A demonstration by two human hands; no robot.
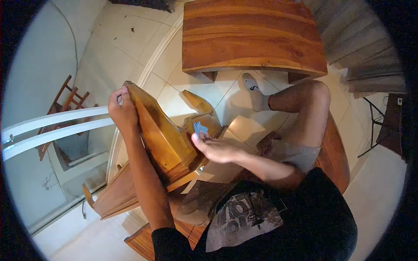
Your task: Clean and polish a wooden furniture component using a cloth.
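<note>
A varnished yellow-brown wooden furniture piece (163, 124), with long flat faces and a shaped edge, stands tilted in front of me on the left. My left hand (122, 108) grips its upper left end, fingers curled around the edge. In my right hand (217, 148) is a small folded blue-grey piece (200, 128), pinched near the thumb. Whether it is cloth or sandpaper I cannot tell. That hand is close to the right side of the wood; whether the folded piece touches it is unclear.
A brown wooden table (252, 37) stands on the tiled floor ahead, near my socked foot (254, 89). Grey curtains (361, 48) hang at the far right. White rails (56, 126) and a glass panel are on the left, with a wooden bench (119, 191) below.
</note>
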